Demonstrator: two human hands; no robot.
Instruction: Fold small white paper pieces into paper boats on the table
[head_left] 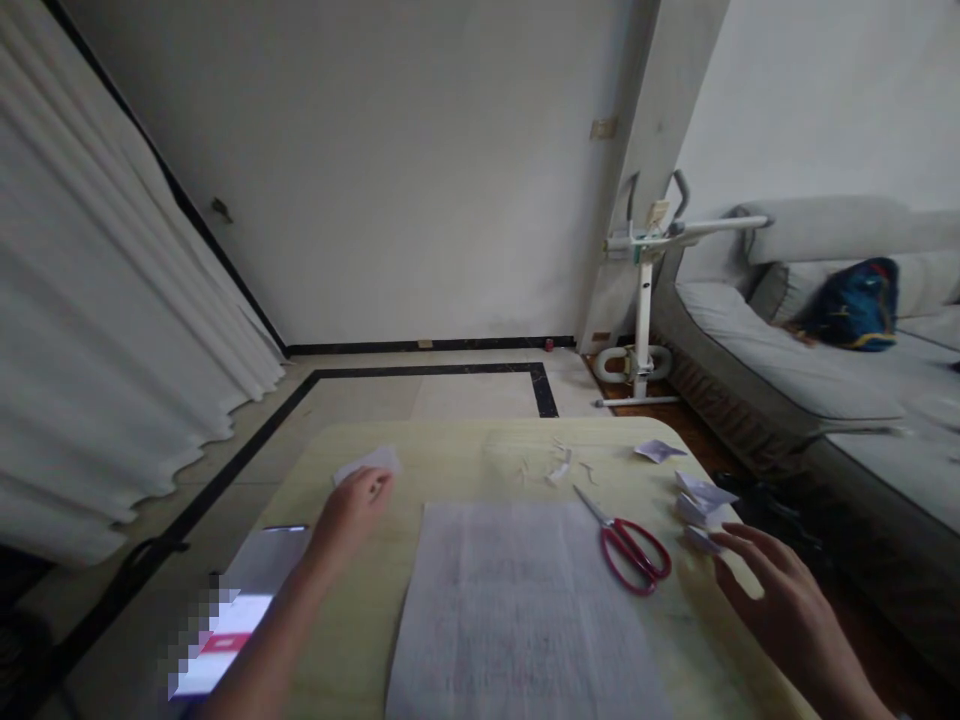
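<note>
My left hand (pixel 351 507) reaches to the far left of the yellow table (pixel 450 450), its fingertips pinched on a small white paper piece (pixel 371 462). My right hand (pixel 780 590) hovers at the table's right edge with fingers spread, the tips touching small folded paper pieces (pixel 701 505). A large sheet of paper (pixel 525 610) lies flat between my arms. Red-handled scissors (pixel 626 545) rest closed just right of the sheet.
Paper scraps (pixel 559 468) and another cut piece (pixel 658 450) lie near the far edge. A phone (pixel 240 610) sits at the table's left edge. A grey sofa (pixel 810 360) with a blue bag (pixel 855 305), a white stand (pixel 643 300) and curtains (pixel 97 350) surround the table.
</note>
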